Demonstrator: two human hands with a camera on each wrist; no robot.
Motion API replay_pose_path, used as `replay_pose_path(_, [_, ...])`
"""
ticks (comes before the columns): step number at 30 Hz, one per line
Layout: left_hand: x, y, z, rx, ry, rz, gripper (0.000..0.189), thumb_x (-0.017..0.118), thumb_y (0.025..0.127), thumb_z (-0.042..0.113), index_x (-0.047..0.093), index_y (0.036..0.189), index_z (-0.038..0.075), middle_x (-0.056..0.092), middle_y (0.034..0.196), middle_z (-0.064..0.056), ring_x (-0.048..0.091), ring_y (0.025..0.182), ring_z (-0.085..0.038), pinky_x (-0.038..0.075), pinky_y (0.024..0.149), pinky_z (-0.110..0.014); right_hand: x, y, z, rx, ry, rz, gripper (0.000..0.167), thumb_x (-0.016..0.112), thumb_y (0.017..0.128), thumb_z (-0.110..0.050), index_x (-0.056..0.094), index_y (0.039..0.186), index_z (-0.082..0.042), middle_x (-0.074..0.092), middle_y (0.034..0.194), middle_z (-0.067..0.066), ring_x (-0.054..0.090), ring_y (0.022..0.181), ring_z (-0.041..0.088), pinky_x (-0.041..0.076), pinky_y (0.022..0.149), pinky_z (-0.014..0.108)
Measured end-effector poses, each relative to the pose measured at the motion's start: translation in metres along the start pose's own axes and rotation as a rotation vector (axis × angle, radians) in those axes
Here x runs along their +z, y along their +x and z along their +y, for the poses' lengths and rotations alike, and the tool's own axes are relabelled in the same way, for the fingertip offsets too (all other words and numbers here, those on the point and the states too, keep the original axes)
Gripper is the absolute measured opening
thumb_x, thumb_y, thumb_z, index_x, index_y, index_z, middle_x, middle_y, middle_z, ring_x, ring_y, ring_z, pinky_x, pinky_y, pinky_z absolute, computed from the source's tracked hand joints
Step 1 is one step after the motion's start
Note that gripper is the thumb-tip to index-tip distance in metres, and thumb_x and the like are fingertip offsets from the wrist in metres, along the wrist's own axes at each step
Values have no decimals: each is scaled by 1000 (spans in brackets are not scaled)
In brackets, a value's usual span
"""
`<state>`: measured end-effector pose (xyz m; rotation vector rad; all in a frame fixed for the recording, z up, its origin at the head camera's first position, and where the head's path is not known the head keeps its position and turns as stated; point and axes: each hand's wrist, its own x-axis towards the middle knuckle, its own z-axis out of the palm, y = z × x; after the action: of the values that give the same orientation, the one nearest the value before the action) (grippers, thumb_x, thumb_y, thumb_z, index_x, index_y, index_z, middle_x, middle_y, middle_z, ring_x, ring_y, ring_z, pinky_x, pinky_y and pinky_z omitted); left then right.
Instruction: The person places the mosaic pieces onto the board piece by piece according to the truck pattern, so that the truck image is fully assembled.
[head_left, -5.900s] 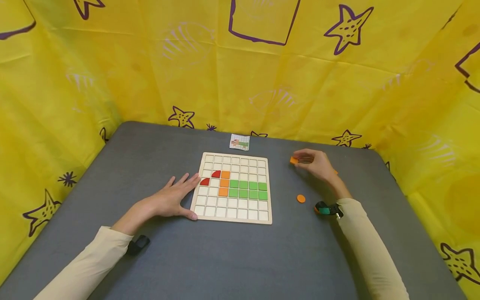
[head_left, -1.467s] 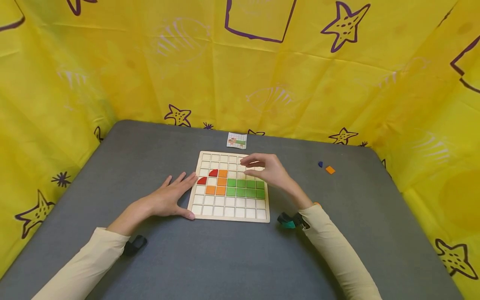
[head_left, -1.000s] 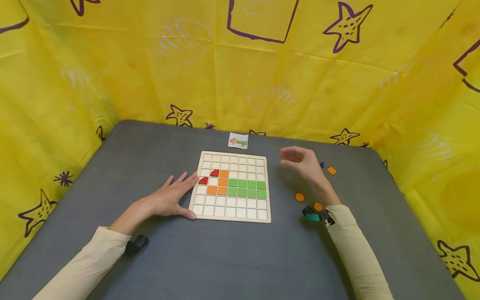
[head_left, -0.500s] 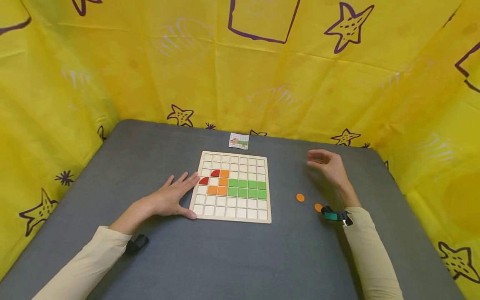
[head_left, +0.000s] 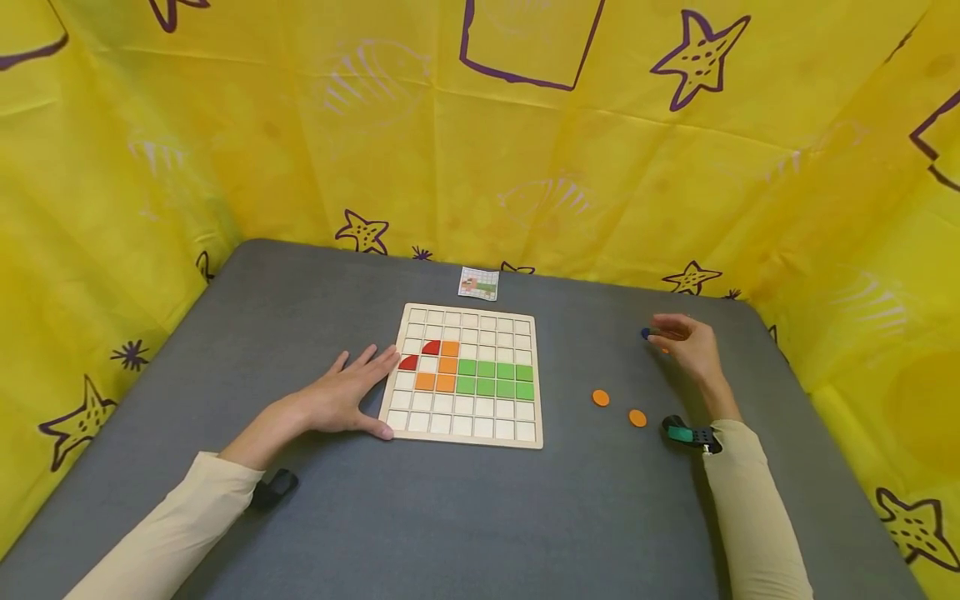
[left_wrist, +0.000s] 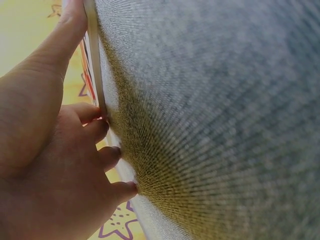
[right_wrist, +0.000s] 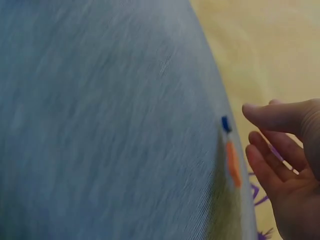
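My left hand [head_left: 341, 398] lies with fingers spread against the left edge of a square wooden grid board [head_left: 468, 429]; the thumb touches its lower left corner. In the board's cells sit red quarter-round tiles [head_left: 431, 347], orange square tiles [head_left: 447, 365] and several green square tiles [head_left: 486, 379]. My right hand [head_left: 692, 350] hovers over the right side of the table, thumb and fingers apart with nothing between them. Close to its fingertips lie a small dark blue tile [head_left: 645, 333] and an orange tile [right_wrist: 232, 164], which the hand mostly hides in the head view.
Two orange round tiles [head_left: 601, 398] lie on the grey table [head_left: 450, 517] between the board and my right wrist. Behind the board is a small card [head_left: 478, 284] printted with a coloured grid picture. A yellow patterned cloth [head_left: 480, 150] hangs around the table's back and sides.
The orange square tile earlier pinched in my right hand is now in the board's orange group. My right hand has moved right from above the board to the blue tile. The left hand stays put.
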<state>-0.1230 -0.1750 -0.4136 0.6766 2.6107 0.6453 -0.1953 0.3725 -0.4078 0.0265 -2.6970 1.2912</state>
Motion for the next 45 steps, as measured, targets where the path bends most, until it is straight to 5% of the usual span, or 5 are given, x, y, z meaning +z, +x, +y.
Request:
replay_pose_path(6, [0, -1, 0, 6, 4, 3, 120, 80, 70, 58, 17, 157, 6, 12, 163, -15, 4, 148, -42, -3, 112, -66, -5, -6, 12, -2, -110, -18, 38, 71, 90, -8, 62, 125, 5, 63, 122, 26, 62, 110, 37, 43, 75, 3])
replay_pose_path(13, [-1, -1, 0, 18, -1, 7, 120, 80, 70, 58, 17, 157, 5, 13, 163, -15, 4, 148, -42, -3, 112, -67, -9, -8, 18, 7, -123, -11, 40, 72, 88, -5, 62, 125, 6, 64, 119, 28, 63, 92, 8, 46, 72, 4])
replay_pose_path(21, [0, 0, 0, 10, 0, 4, 120, 80, 69, 59, 17, 157, 6, 13, 163, -15, 4, 148, -41, -3, 112, -66, -9, -9, 14, 13, -178, 4, 38, 72, 88, -5, 63, 124, 4, 65, 118, 28, 64, 104, 41, 45, 70, 4])
replay_pose_path(37, [0, 1, 0, 9, 7, 3, 120, 80, 70, 58, 17, 157, 6, 12, 163, -15, 4, 148, -42, -3, 112, -66, 9, -5, -18, -186, -169, -44, 36, 73, 84, 3, 65, 119, 7, 68, 109, 26, 67, 95, 40, 44, 71, 2])
replay_pose_path(45, [-1, 1, 1, 0, 5, -3, 120, 81, 70, 57, 17, 157, 5, 12, 163, -16, 4, 148, -41, -3, 112, -66, 23, -5, -40, -226, -156, -93, 36, 75, 83, 2, 66, 118, 6, 70, 109, 22, 68, 97, 35, 55, 80, 27])
